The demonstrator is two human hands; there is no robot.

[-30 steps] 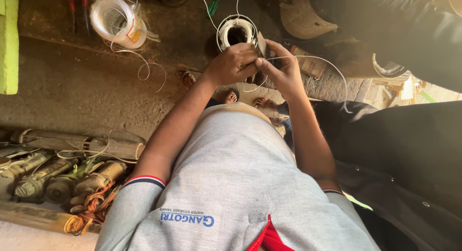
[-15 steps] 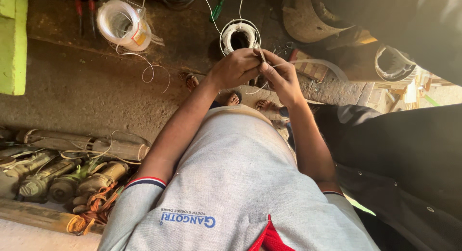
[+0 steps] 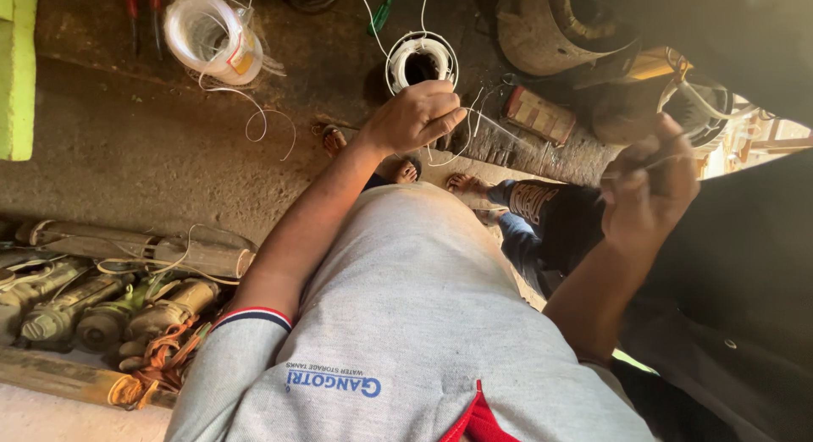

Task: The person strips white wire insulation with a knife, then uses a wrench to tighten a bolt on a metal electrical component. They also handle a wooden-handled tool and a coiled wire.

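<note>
Dusty concrete workshop floor below, thin white wire stretches across between pinching left hand and right hand, white coil nearer the left.

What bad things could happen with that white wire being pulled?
The thin wire, stretched from the hand by the spool to the raised hand, could dig into bare fingers or snap. The loose loops on the floor might tangle or catch the feet nearby.
</note>
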